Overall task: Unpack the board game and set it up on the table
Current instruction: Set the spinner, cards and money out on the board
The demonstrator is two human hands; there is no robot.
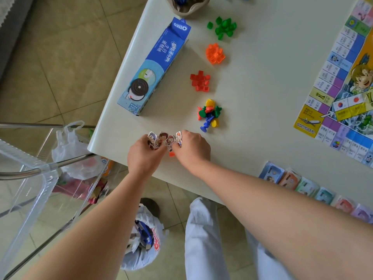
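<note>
Both hands work just inside the counter's (262,102) near edge, close to its near-left corner. The left grip (142,153) has its fingers curled, pinching the lower ends of the character cut-outs (161,139). These are 4 small cardboard figures fanned upright in a row. The right grip (192,147) is curled too, pinching the row's right end. A small orange piece (172,154) lies on the counter directly under the cut-outs, between the 2 grips.

Beyond the hands, a line of heaps runs toward the far edge: mixed pawns (210,115), then red houses (200,80), orange houses (215,53) and green houses (223,28). A blue Oreo box (155,67) lies along the left edge. The game board (347,77) lies open at the right edge, and paper money (314,190) is laid in a row along the near edge, right of the right forearm.
</note>
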